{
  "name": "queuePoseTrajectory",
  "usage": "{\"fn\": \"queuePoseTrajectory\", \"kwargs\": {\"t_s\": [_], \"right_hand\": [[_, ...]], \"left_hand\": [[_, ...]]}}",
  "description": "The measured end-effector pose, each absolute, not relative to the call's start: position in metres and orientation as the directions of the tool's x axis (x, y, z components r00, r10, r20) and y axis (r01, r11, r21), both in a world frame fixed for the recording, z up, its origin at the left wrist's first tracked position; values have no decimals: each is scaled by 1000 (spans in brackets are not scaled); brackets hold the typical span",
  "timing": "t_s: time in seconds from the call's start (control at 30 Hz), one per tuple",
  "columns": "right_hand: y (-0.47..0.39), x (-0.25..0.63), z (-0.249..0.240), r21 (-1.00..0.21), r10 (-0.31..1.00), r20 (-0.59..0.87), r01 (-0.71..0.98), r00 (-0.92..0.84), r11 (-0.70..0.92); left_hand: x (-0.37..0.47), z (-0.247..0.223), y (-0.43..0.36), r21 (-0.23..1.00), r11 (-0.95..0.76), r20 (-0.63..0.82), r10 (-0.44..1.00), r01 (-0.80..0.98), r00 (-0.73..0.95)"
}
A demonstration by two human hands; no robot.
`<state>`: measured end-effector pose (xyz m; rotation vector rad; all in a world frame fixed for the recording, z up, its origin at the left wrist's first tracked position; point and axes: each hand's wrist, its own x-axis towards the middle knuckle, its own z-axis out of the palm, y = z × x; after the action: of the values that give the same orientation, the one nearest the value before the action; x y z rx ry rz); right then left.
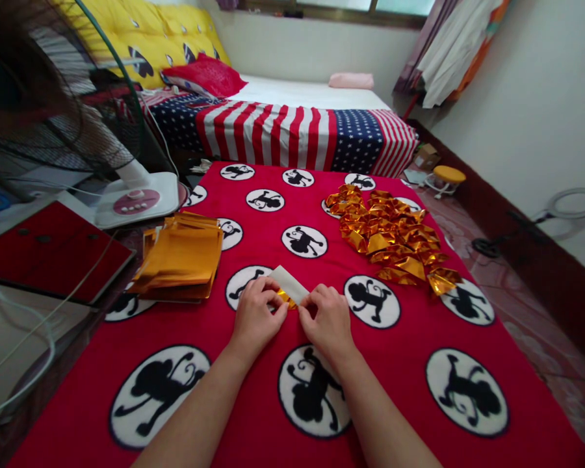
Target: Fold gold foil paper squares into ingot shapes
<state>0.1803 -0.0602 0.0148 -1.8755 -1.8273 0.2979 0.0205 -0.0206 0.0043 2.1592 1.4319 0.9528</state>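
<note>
A sheet of gold foil paper [291, 285], pale on its back and partly folded over, lies on the red cloth in front of me. My left hand [260, 311] pinches its left part, and a strip of the gold side shows beside those fingers. At the right corner, my right hand [325, 318] grips the same sheet with thumb and fingertips. To the left rests a stack of flat gold foil sheets [180, 257]. Over on the right is a pile of folded gold foil pieces [387, 231]. The fingers hide some of the fold.
The red cloth [394, 390] bears white circles with black monkeys. A fan [139, 195] stands at the left by a dark red panel [49, 244]. Behind is a bed with a striped, starred cover [283, 133]. A yellow stool [448, 174] stands at the right.
</note>
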Motion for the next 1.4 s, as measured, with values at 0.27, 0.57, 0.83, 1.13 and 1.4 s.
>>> {"fn": "queuePoseTrajectory", "kwargs": {"t_s": [0.27, 0.57, 0.83, 1.13, 1.4], "right_hand": [[-60, 178, 15, -485, 978, 190, 875, 90, 14], [-60, 177, 15, -487, 973, 200, 873, 112, 0], [-59, 177, 15, -469, 975, 187, 883, 120, -18], [-77, 137, 16, -476, 948, 313, 873, 52, 109], [-105, 123, -9, -402, 963, 234, 889, -130, 218]], "left_hand": [[17, 3, -21, 616, -362, 322, 926, 700, 196], [17, 5, -22, 598, -311, 283, 944, 738, 169], [16, 1, -21, 594, -339, 307, 934, 730, 183], [16, -1, -22, 580, -328, 299, 937, 746, 179], [15, 0, -23, 575, -371, 347, 918, 729, 193]]}}
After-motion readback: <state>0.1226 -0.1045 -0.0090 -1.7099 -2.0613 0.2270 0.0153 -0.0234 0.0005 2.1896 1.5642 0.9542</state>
